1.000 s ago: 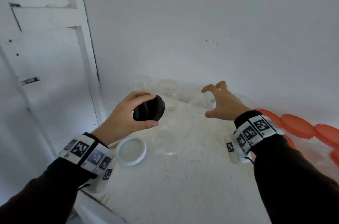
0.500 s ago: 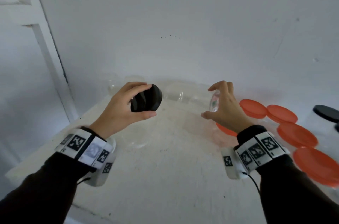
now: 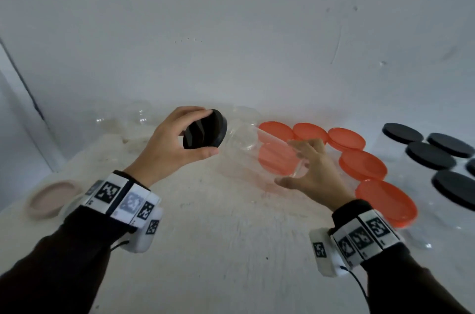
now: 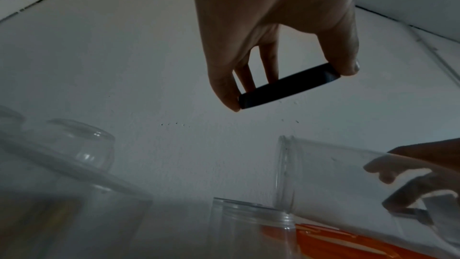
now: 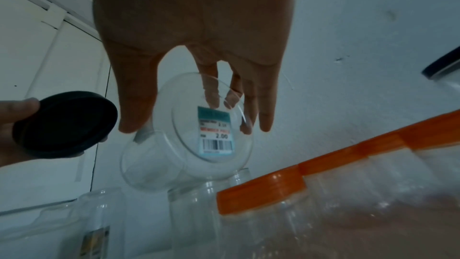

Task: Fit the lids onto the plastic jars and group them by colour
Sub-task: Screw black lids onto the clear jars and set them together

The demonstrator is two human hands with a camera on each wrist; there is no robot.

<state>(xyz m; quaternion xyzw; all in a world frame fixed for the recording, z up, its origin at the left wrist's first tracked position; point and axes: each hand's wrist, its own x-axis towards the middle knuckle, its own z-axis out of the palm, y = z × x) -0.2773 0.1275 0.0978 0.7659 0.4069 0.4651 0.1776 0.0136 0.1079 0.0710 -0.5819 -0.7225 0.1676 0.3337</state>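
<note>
Pink lid [image 3: 52, 198]: it lies flat at your 9 o'clock on the table [image 3: 231, 249], apart from the rest, probably waiting for its own jar.
Left hand [image 3: 169, 151]: you pinch the black lid [image 3: 205, 129] by its rim between thumb and fingertips, underside turned towards 3 o'clock so it faces the jar mouth. Half a second ago it was just as tilted but farther from the jar.
Clear jar [image 5: 184, 135]: you have it tipped on its side in the air, mouth towards the lid at 9 o'clock, price sticker on its base. Earlier it was barely off the table by the wall; now it is lifted and nearly meets the lid.
Right hand [image 3: 311, 172]: fingers spread wide and curled round the jar's base end, steadying it for capping.
Orange-lidded jars [image 3: 362, 164]: grouped at 2 o'clock, already capped.
Black-lidded jars [image 3: 431, 156]: grouped at 3 o'clock, likely where this one belongs.
</note>
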